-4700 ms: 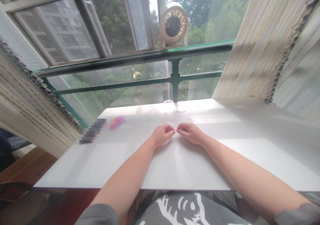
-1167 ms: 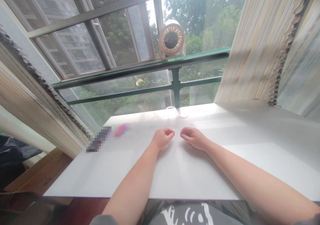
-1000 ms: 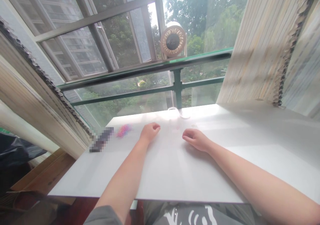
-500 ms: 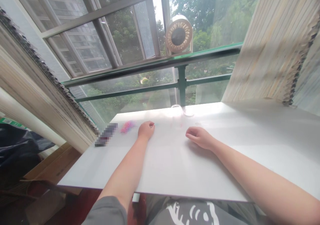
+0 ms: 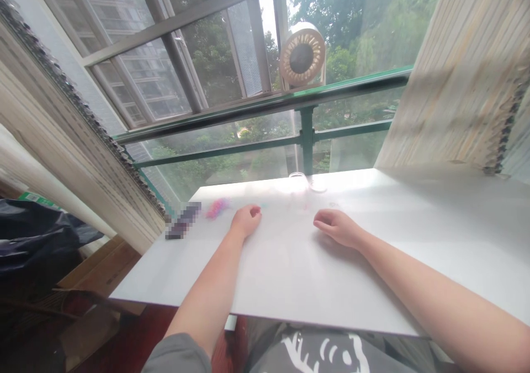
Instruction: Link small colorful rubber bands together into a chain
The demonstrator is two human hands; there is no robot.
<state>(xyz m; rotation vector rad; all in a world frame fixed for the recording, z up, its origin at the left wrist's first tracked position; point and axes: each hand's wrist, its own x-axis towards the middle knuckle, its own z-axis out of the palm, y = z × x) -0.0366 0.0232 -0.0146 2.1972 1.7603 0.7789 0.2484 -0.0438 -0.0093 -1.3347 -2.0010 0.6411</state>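
Note:
My left hand (image 5: pixel 245 220) rests on the white table (image 5: pixel 290 273) with its fingers curled in; whether anything small is inside is hidden. To its left lies a blurry pink, red and purple bundle (image 5: pixel 217 208). My right hand (image 5: pixel 336 227) lies on its side on the table, right of the middle, fingers bent round toward the thumb, and what they hold, if anything, cannot be made out. A clear round item (image 5: pixel 297 175) and a pale round disc (image 5: pixel 318 186) sit at the far edge, beyond both hands.
A pixelated dark object (image 5: pixel 183 220) lies at the table's left edge. Behind the table runs a green railing (image 5: pixel 307 136), with a round white fan (image 5: pixel 302 57) above it. Curtains (image 5: pixel 451 86) hang at both sides. A cardboard box (image 5: pixel 99 265) stands at lower left.
The whole view has shifted a little, so things appear slightly farther right. Both hands keep about the same pose and place on the table.

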